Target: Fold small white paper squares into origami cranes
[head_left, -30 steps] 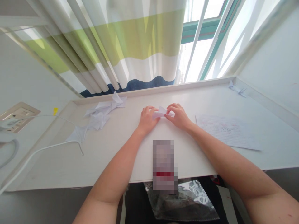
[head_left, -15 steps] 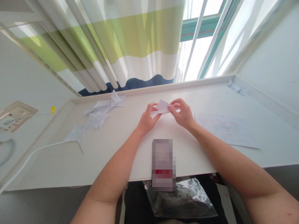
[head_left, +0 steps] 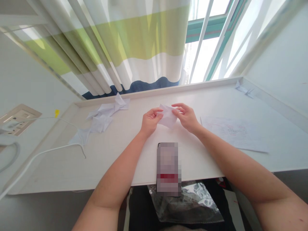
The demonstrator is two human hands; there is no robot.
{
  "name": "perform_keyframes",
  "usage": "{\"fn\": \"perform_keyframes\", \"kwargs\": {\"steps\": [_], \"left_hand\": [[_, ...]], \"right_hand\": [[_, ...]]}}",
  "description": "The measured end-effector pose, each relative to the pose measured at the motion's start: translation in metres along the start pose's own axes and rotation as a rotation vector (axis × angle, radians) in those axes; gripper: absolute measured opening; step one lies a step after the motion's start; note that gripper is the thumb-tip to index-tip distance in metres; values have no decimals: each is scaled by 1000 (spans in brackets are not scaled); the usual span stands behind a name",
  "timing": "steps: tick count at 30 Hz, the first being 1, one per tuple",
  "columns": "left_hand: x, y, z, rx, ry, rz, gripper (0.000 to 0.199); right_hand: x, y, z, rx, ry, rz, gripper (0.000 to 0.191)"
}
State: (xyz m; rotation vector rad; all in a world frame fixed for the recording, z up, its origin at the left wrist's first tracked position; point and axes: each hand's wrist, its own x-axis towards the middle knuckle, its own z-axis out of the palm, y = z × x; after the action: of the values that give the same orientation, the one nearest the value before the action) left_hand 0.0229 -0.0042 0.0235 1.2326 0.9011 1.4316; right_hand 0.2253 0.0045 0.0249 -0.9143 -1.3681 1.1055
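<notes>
Paper [head_left: 169, 118], white and creased, spans the gap between your two hands over the middle stretch of the white desk [head_left: 60, 175], between its near and far edges; you cannot tell whether it touches the surface. Your left hand [head_left: 150, 121] pinches its left side between thumb and curled fingers, and your right hand [head_left: 186, 117] grips the upper right side the same way. Toward the near edge, below your hands, lies a pixelated rectangular object [head_left: 167, 163], reaching past that edge over a clear plastic bag [head_left: 192, 208]. Beside your right forearm, toward the right edge, a lined sheet [head_left: 228, 131] lies flat with writing on it. Several folded white papers [head_left: 103, 120] run from near the far left corner down along the left edge, where a white cable [head_left: 48, 152] crosses the desk. Another small folded piece [head_left: 244, 90] sits at the far right corner. Beyond the far edge, you face a striped curtain [head_left: 144, 35] and a window [head_left: 204, 57]
</notes>
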Motion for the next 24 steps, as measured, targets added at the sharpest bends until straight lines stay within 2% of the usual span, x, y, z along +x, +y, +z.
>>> {"fn": "perform_keyframes", "kwargs": {"steps": [3, 6, 10, 16, 24], "left_hand": [[1, -2, 2, -10, 167, -35, 31], [3, -2, 2, -67, 241, -82, 30], [4, 2, -1, -189, 161, -180, 34], [1, 8, -7, -284, -18, -249, 44], [2, 7, -8, -247, 16, -276, 47]], "right_hand": [[1, 1, -1, 30, -12, 7, 56], [0, 2, -2, -21, -60, 4, 51], [-1, 1, -2, -43, -94, 63, 50], [-1, -3, -4, 157, -63, 100, 57], [0, -2, -3, 292, -64, 193, 54]]}}
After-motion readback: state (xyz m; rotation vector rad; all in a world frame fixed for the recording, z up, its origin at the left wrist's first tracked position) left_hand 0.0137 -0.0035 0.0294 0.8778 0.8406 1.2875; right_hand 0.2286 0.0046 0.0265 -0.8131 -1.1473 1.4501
